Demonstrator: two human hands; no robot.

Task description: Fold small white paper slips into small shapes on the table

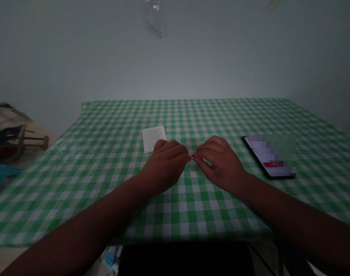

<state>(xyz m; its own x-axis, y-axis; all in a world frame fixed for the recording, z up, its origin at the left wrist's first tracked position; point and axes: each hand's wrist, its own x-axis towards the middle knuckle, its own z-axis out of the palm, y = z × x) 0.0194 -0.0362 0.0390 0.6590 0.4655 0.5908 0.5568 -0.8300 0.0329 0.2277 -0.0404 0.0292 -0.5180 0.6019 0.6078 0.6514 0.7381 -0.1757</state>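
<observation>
My left hand (168, 163) and my right hand (219, 163) meet fingertip to fingertip above the middle of the table. Between them is a tiny, pale reddish thing (192, 157), too small and dim to name, mostly covered by the fingers. Both hands are closed in a pinch on it, one from each side. Just beyond my left hand lies a small white paper (153, 138) with lines of print, its lower right corner hidden by that hand. To the right of my right hand a dark-edged phone (265, 159) lies flat, its lit screen partly blurred out.
A green and white checked cloth (203, 214) covers the table, which reaches back to a pale wall. A clear plastic bag (154, 17) hangs on the wall. At the left stand a wooden chair (33, 140) and a blue plastic stool (2, 172).
</observation>
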